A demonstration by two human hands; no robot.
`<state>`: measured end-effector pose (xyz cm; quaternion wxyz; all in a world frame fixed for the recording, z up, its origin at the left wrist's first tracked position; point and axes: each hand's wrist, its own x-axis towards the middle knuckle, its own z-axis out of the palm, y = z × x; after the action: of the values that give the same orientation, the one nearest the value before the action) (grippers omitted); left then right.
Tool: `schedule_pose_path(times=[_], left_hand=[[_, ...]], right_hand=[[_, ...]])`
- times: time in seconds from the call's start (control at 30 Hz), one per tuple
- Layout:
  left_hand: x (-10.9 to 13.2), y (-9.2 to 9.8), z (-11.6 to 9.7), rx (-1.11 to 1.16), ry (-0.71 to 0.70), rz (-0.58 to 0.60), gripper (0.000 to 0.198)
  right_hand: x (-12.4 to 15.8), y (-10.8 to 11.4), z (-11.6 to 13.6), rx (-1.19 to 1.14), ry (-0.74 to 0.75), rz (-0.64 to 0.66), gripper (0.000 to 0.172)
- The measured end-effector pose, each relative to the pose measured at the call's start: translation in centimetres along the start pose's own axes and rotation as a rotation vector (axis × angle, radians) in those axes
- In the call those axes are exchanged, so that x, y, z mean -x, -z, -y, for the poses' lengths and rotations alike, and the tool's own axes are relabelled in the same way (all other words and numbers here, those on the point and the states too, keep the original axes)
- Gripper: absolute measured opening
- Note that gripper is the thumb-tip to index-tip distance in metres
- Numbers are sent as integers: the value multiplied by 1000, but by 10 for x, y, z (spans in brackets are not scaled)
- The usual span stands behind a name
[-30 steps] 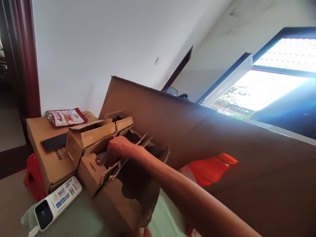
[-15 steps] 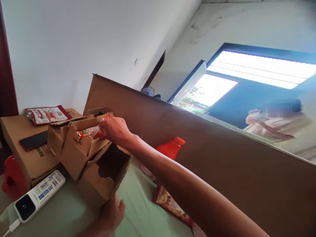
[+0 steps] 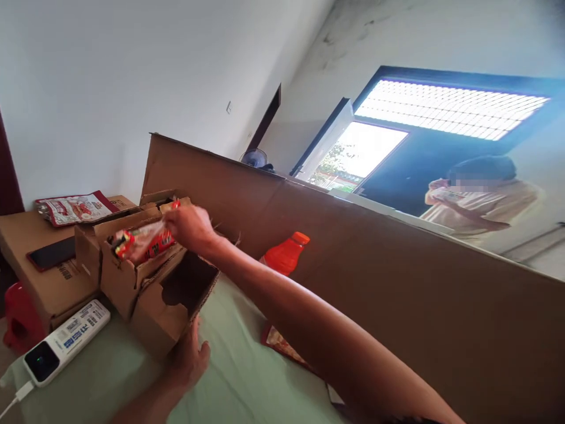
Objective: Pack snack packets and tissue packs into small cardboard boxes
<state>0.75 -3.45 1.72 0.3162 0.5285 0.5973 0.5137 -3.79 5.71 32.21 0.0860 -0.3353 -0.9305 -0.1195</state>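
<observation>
My right hand (image 3: 189, 227) is closed around one end of a clear and red plastic snack packet (image 3: 143, 238). The packet lies slanted over the opening of the middle cardboard box (image 3: 117, 277), its yellow and red end near the box's left side. More red wrapping shows beneath it. In front is another cardboard box (image 3: 154, 321), with a torn notch in its wall and a dark inside. My left hand (image 3: 192, 356) rests against this front box's lower right side. Its thumb stands apart; some of its fingers are hidden by the box.
At left, a flat carton (image 3: 26, 235) bears a phone (image 3: 53, 253) and a red and white pouch (image 3: 77, 207). A power bank (image 3: 66, 341) with a cable lies on the green cloth (image 3: 238, 353). An orange-capped bottle (image 3: 289, 253) stands by a long cardboard panel (image 3: 375, 282). A person (image 3: 481, 200) is beyond it.
The packet has come up and shows more above the middle box, pulled by my right hand. My left hand stays by the front box. The whole view has shifted slightly.
</observation>
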Motion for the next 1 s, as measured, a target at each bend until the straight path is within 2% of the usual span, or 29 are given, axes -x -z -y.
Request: schedule_pose_path(times=[0.1, 0.17, 0.23, 0.3, 0.37, 0.43, 0.53, 0.63, 0.73, 0.83, 0.93, 1.0], left_hand=[[-3, -1, 2, 0, -26, 5, 73], [-6, 0, 3, 10, -41, 13, 72], [-11, 2, 4, 27, -59, 21, 71], [-17, 1, 5, 43, -72, 20, 70], [-23, -1, 7, 52, -75, 7, 70], [-26, -5, 9, 55, -72, -19, 69], [-27, -9, 10, 56, -68, -59, 68], [-27, -9, 9, 49, -67, -75, 67], [-26, -7, 9, 29, -61, -78, 68], [-20, -5, 9, 0, -50, -70, 70], [-13, -5, 8, -33, -27, -68, 71], [-10, -7, 7, -49, -6, -64, 72]], right_hand=[[3, 18, -24, -157, -125, -209, 29], [12, 30, -48, -282, -162, -364, 24], [33, 40, -79, -358, -162, -490, 22], [68, 48, -110, -371, -182, -560, 20], [113, 53, -138, -321, -271, -538, 19], [161, 51, -162, -195, -463, -411, 20], [220, 33, -195, 10, -750, -200, 21], [255, 7, -228, 89, -891, -137, 23], [275, -13, -254, 108, -1002, -87, 24], [280, -30, -266, 78, -1040, -67, 32], [261, -44, -253, -5, -943, -85, 37], [234, -49, -225, -124, -757, -100, 33]])
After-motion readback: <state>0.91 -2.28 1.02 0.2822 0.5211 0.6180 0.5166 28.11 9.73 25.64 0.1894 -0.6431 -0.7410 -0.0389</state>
